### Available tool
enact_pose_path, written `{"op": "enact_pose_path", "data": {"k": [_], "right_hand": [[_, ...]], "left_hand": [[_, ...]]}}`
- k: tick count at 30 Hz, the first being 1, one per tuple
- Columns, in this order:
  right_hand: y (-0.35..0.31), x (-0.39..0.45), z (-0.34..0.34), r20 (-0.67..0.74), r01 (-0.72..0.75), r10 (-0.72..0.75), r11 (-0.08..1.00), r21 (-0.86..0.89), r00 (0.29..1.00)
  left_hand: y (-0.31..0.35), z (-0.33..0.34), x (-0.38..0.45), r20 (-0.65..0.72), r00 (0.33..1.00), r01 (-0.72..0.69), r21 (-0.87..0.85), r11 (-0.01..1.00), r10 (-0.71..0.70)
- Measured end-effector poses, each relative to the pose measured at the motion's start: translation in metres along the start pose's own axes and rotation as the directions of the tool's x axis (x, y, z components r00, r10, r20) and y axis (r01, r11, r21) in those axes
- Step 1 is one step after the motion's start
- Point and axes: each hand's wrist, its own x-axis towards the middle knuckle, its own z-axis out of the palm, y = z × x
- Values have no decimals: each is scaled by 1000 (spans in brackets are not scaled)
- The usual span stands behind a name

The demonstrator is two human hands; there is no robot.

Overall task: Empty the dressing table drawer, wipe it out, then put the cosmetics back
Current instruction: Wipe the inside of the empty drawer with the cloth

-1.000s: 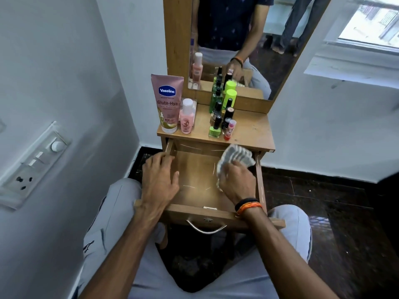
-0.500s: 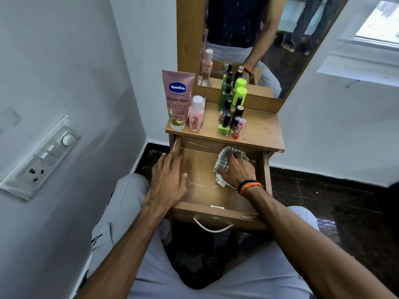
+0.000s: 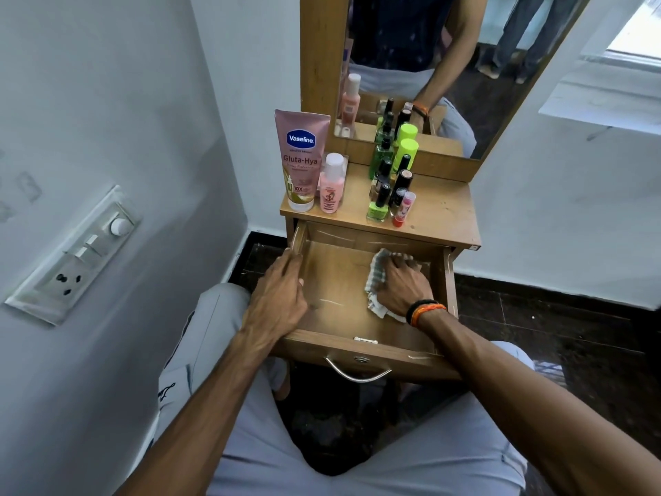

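Drawer (image 3: 343, 281) pulled fully out from under the desk (image 3: 443, 216); I see bare wood inside, with pale scuff streaks on the floor panel. Metal handle (image 3: 357, 372) on the drawer front, facing the person's lap.

Right hand (image 3: 404, 284) lies palm-down inside the drawer, toward its right rear, pressing a checked cloth (image 3: 375, 281) flat against the bottom. Its grip is clamped down on the cloth, fingers spread over it; cloth edges show at the fingertips and beside the wrist. Black and orange bands (image 3: 425, 309) on that wrist.

Left hand (image 3: 279, 291) rests on the drawer's left side wall, fingers curled over the rim, thumb inside. Its grip is closed on the wall itself, nothing else held.

Cosmetics all on the desk top, none in the drawer. Left group: pink Vaseline tube (image 3: 302, 159) standing cap-down, small pink bottle (image 3: 332, 184) touching its right side. Centre group, tightly packed: green bottles (image 3: 404, 148) at the back near the mirror (image 3: 447, 66), dark-capped nail polish bottles (image 3: 379, 205) in front, a red-based lip balm (image 3: 404, 209) at the front right of the cluster.

Switch panel (image 3: 75, 255) on the wall to the left.
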Motion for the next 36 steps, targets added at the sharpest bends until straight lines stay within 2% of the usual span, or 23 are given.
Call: {"op": "enact_pose_path", "data": {"k": [3,5,10,12,16,19,24,27,30,31,33,36], "right_hand": [[-17,5,9,39,194,-193,980,-44,980],[-31,4,16,80,343,-338,937,-59,938],[-27,-14,12,219,649,-617,748,-136,756],[-8,-15,7,262,658,-612,738,-147,746],[8,8,-1,177,468,-444,874,-131,878],[-26,27,0,131,438,-425,893,-101,896],[-84,27,23,129,547,-535,833,-85,835],[-68,6,21,153,656,-646,755,-19,748],[-31,-14,13,274,732,-717,678,64,641],[-18,-16,8,303,713,-697,697,72,651],[10,-14,-6,307,582,-573,810,69,760],[32,-3,-24,191,401,-394,916,4,899]], "left_hand": [[-2,-1,-1,24,999,24,-57,998,-23],[-3,-1,-1,24,999,29,-67,997,-27],[-5,0,-2,-29,995,89,-145,985,-95],[-6,0,-2,-57,989,124,-183,975,-136],[-6,1,-4,-97,986,113,-221,969,-138],[-4,0,-5,-99,986,106,-229,968,-131],[-4,-4,-5,-85,985,128,-246,961,-153],[-4,-4,-3,-69,985,140,-244,960,-161],[-5,-4,-2,-68,982,154,-256,954,-176],[-6,-4,-3,-72,980,159,-262,952,-184],[-6,-5,-2,-76,977,170,-277,946,-198],[-5,-5,-3,-71,974,185,-295,938,-215]]}}
